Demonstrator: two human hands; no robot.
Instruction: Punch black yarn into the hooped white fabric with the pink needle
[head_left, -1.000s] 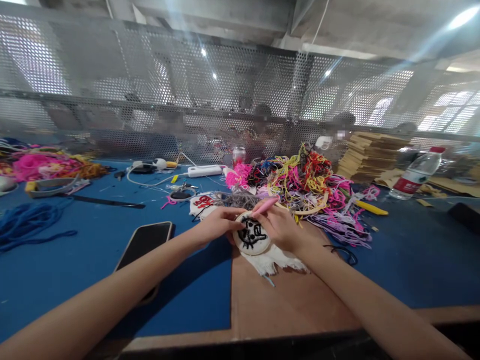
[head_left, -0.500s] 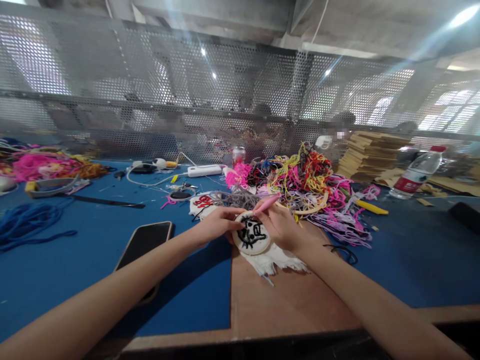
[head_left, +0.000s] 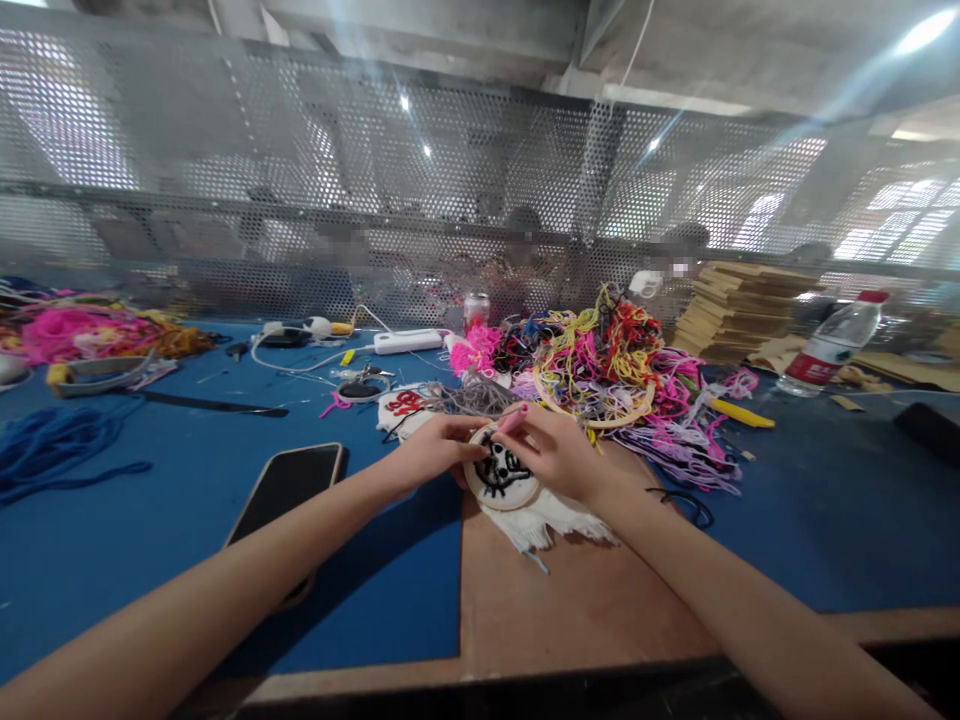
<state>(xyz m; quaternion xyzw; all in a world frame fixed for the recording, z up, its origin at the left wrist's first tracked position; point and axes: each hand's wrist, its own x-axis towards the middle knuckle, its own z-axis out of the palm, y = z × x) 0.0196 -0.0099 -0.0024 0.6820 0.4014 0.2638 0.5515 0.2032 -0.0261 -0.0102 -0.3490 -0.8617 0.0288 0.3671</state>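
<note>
An embroidery hoop (head_left: 504,492) with white cloth and a black yarn face on it is tilted up above the brown board. My left hand (head_left: 435,452) is closed on the hoop's left edge, thumb on the cloth and some fingers hidden behind. Over the hoop's upper right, my right hand (head_left: 559,450) is closed round a pink punch needle (head_left: 513,419). Most of this tool is hidden by the fingers, and its point cannot be made out. Frayed white cloth (head_left: 559,522) hangs below the hoop.
A phone (head_left: 289,490) lies left of the hoop. Behind are a tangled yarn pile (head_left: 600,350), another hoop (head_left: 637,412) and a piece with red stitching (head_left: 405,405). A water bottle (head_left: 832,345) and stacked brown cardboard (head_left: 735,310) stand right; blue yarn (head_left: 60,445) lies left.
The pink punch needle, earlier sticking up above my right hand, has tipped down toward the cloth. My right fingers have moved left over the hoop; my left hand keeps its hold.
</note>
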